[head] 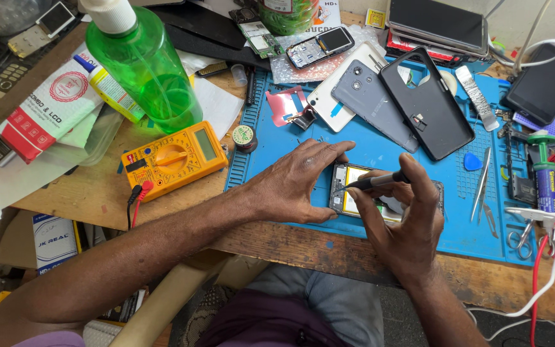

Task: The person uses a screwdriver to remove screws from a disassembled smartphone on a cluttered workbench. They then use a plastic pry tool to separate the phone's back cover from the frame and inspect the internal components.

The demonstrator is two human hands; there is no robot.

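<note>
Opened phone (354,193) lies on blue mat (380,151), centre of worktop (97,193). Left hand (297,183) flat on phone's left end, fingers spread, grip not closed on anything. Right hand (406,218) over phone's right end, grip clamped on black screwdriver (377,181), tip pointing 9 o'clock onto phone. Yellow multimeter (175,157) at 9 o'clock of phone, tweezers (483,183) at 3 o'clock, black phone case (426,103) at 1 o'clock.

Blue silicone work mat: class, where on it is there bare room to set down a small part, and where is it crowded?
Bare patches on the blue silicone work mat: between the left hand and the grey phone back cover, and along the front edge right of the right hand, below the metal tweezers. The back edge and right side are crowded with phones and tools.
</note>
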